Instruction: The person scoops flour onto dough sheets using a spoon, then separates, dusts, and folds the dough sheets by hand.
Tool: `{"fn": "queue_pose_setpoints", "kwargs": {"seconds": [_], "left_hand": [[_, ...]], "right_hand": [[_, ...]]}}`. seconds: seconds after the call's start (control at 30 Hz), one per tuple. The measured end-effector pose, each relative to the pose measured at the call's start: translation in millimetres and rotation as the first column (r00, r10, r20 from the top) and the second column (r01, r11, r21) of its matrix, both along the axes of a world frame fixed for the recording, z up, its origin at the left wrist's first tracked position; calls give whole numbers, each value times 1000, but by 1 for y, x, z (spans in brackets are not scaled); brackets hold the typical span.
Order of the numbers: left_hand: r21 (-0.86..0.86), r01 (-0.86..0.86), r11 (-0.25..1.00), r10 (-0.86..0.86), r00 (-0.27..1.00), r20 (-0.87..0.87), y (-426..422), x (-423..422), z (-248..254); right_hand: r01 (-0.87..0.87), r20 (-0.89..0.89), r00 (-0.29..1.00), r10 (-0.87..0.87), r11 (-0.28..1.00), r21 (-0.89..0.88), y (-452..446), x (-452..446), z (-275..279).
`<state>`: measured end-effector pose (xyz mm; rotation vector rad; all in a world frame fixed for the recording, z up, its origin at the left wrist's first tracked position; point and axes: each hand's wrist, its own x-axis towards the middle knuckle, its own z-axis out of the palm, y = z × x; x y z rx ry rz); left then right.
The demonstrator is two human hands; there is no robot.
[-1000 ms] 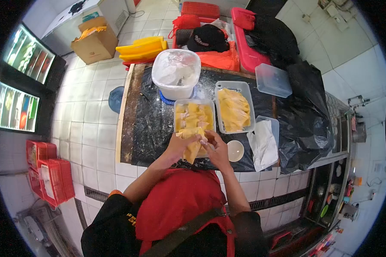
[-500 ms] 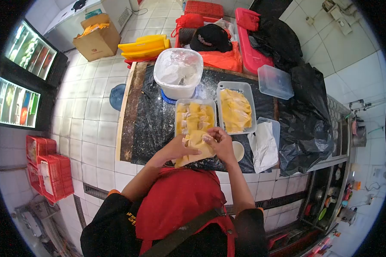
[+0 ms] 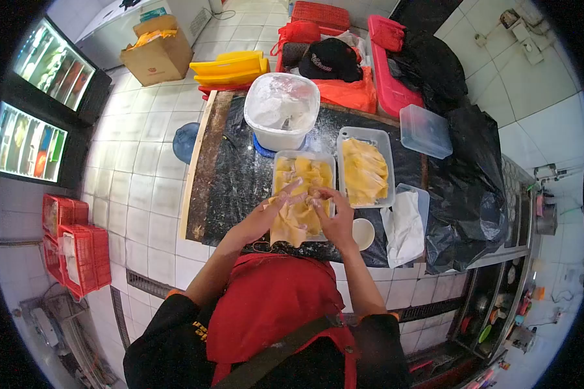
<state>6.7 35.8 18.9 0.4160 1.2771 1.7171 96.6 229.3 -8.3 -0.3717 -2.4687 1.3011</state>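
Note:
A thin yellow dough sheet (image 3: 289, 226) hangs between my hands over the near end of a clear tub (image 3: 332, 170) holding several folded yellow pieces. My left hand (image 3: 263, 216) holds its left side, fingers over the top. Around the sheet's upper right, my right hand (image 3: 335, 216) has its thumb and fingers bent together; the fingertips are small in view. To the right stands a second clear tub (image 3: 390, 170) with a stack of yellow dough sheets. A small white bowl (image 3: 363, 234) sits just right of my right hand.
Behind the tubs stands a white bucket (image 3: 281, 133) of white powder. A white cloth (image 3: 403, 227) and a clear lid (image 3: 426, 131) lie at the right, beside crumpled black plastic (image 3: 464, 194). A black cap (image 3: 331, 59) rests beyond the table's back edge.
The view has shifted, so the table appears slightly farther right. The dough sheet, earlier spread out sideways under my hands, now hangs gathered with folds between them.

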Motion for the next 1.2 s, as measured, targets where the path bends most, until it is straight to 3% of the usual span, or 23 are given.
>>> {"fn": "queue_pose_setpoints", "kwargs": {"seconds": [0.03,0.1,0.17,0.27,0.33,0.37,0.4,0.47,0.5,0.57,0.63,0.67,0.7,0.73,0.77,0.83,0.87,0.93,0.97,1.03,1.07,1.13,1.2], "left_hand": [[71,-17,997,13,998,58,3,-2,-4],[142,-23,990,6,993,117,11,-2,-3],[222,-21,975,-24,980,199,19,-2,9],[144,40,989,-54,994,98,26,-3,-15],[147,-9,989,-12,989,145,31,4,-19],[148,-64,987,35,981,193,32,8,-20],[149,-57,987,28,981,191,33,10,-20],[-168,-65,984,35,984,-173,34,14,-20],[-168,-59,984,29,985,-173,37,16,-22],[-50,-292,955,296,949,111,45,20,-27],[-66,-276,959,284,942,181,42,16,-22],[-81,-269,960,280,927,247,40,13,-20],[-79,-268,960,280,927,251,40,11,-20],[-105,-263,959,279,941,193,40,10,-20],[-132,-259,957,276,952,134,40,9,-19],[-138,-246,959,257,964,65,41,11,-20],[-147,-233,961,235,972,-8,43,12,-19],[-148,-241,959,240,970,-18,46,17,-5],[-148,-249,957,248,968,-30,47,19,-1],[-175,-209,962,194,976,-98,47,19,-9],[-201,-177,963,145,976,-163,46,19,-12],[-201,-184,962,146,971,-191,46,20,0],[-198,-201,959,157,963,-219,44,21,8]], "right_hand": [[1,2,1000,-1,1000,1,-5,3,10],[-92,145,972,186,865,-494,-14,11,34],[-113,163,968,191,911,-396,-14,14,37],[-130,49,988,145,963,-237,-12,20,25],[-85,-22,996,83,989,-118,-11,24,23],[-78,-22,997,76,990,-119,-13,27,21],[21,-34,999,-29,973,-230,-15,28,17],[122,-33,989,-141,933,-340,-17,34,10],[206,-2,975,-224,900,-385,-17,38,9],[294,35,951,-309,857,-424,-12,50,11],[387,184,915,-360,911,-142,1,72,26],[391,186,913,-364,910,-139,7,87,17],[380,193,880,-434,887,262,13,103,-1],[302,168,850,-498,724,620,15,115,-13],[299,169,851,-497,724,622,15,122,-18],[136,464,733,-497,776,616,14,130,-20],[136,465,732,-499,775,617,15,130,-22],[193,341,867,-363,877,441,13,116,-9],[197,343,865,-366,877,439,11,107,1],[116,74,990,-117,993,8,5,82,32],[119,72,990,-119,993,7,3,73,40],[-82,5,997,82,980,180,-1,59,50],[-29,22,999,24,969,246,-1,48,41]]}}
